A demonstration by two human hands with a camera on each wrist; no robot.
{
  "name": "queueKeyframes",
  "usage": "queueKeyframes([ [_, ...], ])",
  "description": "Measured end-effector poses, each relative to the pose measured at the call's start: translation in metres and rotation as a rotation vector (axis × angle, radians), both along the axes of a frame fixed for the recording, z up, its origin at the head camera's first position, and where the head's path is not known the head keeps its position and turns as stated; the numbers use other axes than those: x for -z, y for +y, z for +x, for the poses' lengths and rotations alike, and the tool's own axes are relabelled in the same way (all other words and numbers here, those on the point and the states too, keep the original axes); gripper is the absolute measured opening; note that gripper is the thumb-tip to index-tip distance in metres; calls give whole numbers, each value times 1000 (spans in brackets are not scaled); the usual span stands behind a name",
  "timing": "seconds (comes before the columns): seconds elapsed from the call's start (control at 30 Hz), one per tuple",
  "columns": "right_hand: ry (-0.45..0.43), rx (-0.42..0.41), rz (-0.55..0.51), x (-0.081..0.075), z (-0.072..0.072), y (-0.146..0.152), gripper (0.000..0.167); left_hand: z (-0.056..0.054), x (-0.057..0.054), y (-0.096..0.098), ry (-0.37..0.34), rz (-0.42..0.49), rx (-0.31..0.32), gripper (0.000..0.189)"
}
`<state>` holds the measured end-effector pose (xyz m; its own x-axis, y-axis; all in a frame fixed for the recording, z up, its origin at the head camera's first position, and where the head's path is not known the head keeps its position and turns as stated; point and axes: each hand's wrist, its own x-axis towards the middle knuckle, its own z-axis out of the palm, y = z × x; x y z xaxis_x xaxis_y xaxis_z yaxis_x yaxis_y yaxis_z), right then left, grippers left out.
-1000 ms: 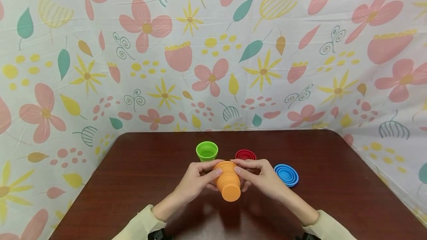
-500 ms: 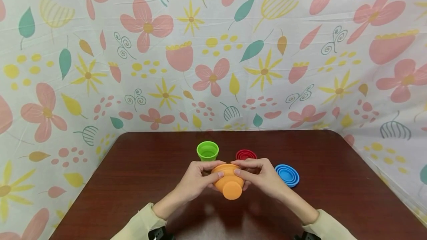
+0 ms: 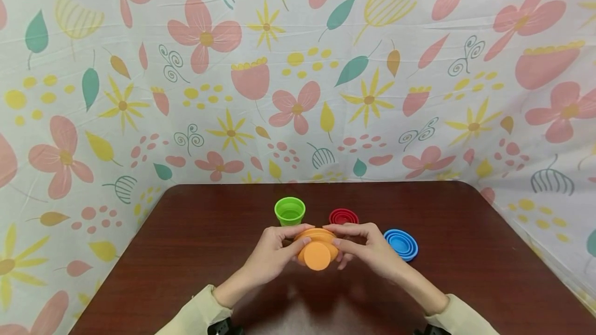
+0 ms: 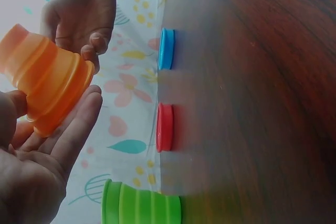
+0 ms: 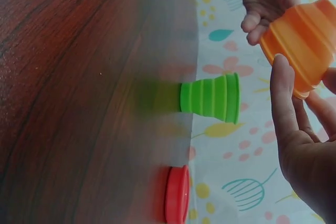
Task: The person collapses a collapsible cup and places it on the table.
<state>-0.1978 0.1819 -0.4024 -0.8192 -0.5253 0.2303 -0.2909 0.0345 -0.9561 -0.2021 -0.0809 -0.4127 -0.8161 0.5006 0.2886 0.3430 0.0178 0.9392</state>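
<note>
Both hands hold an orange collapsible cup above the table, its ribbed wall partly extended. In the head view its flat base faces me and its wide rim points away. My left hand grips the left side, thumb on the wall and fingers at the rim. On the other side my right hand grips it the same way. The left wrist view shows the stepped folds of the orange cup from the side. Its inside is hidden in every view.
A green collapsible cup stands extended behind the left hand. A flattened red cup lies behind the right hand, and a flattened blue cup lies to its right. Beyond the dark wooden table hangs a flowered cloth.
The orange cup has become shorter, its wall folding in. Its base has tilted up toward the head camera. Both hands stay in nearly the same place; the other cups have not moved.
</note>
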Motion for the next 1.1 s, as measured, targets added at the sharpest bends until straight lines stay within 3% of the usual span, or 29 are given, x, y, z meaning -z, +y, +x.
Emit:
queueKeyframes([
  [0.13, 63, 14, 6, 3, 1, -2, 38, 0, 1, 1, 2, 10, 1, 29],
  [0.33, 153, 86, 21, 7, 1, -8, 37, 1, 3, 2, -60, 40, -1, 33],
  [0.53, 140, 119, 7, 5, 1, -5, 39, 0, 5, -2, -137, 162, 125, 43],
  [0.7, 131, 101, -24, 4, 0, -2, 37, -2, 7, -6, -94, 242, 222, 54],
  [0.8, 123, 83, -28, 4, 0, -2, 37, -2, 8, -8, -64, 263, 241, 53],
  [1.1, 107, 70, -14, 3, 2, -4, 40, -2, 8, -10, -86, 271, 224, 53],
])
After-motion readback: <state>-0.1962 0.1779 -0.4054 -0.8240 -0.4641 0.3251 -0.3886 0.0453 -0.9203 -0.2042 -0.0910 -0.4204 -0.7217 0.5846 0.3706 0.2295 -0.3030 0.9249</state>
